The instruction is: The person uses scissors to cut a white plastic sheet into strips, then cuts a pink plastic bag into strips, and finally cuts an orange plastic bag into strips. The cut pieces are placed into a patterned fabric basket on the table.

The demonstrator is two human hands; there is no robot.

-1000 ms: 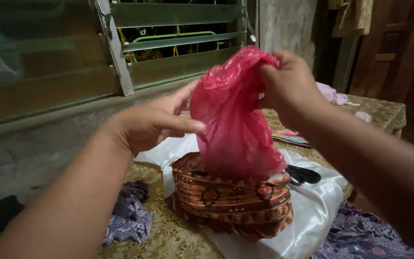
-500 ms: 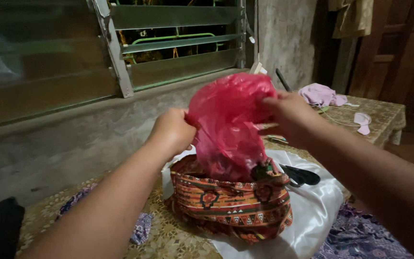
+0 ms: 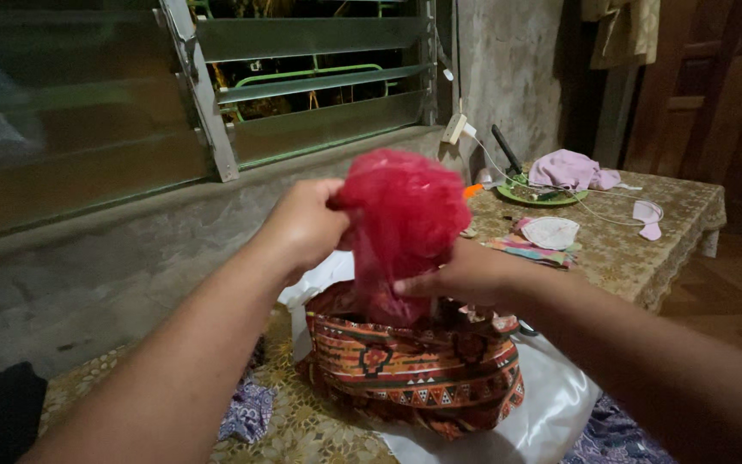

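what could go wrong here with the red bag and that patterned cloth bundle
1. The red plastic bag looks thin and is bunched tight between the left hand and right hand; a hard pull might tear it.
2. The patterned cloth bundle sits partly on shiny white fabric near the table edge, so tugging may slide it.
3. The light is dim, so small things nearby could be missed.

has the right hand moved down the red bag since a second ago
Yes. The right hand has dropped from the top of the red plastic bag to just above the patterned cloth bundle.
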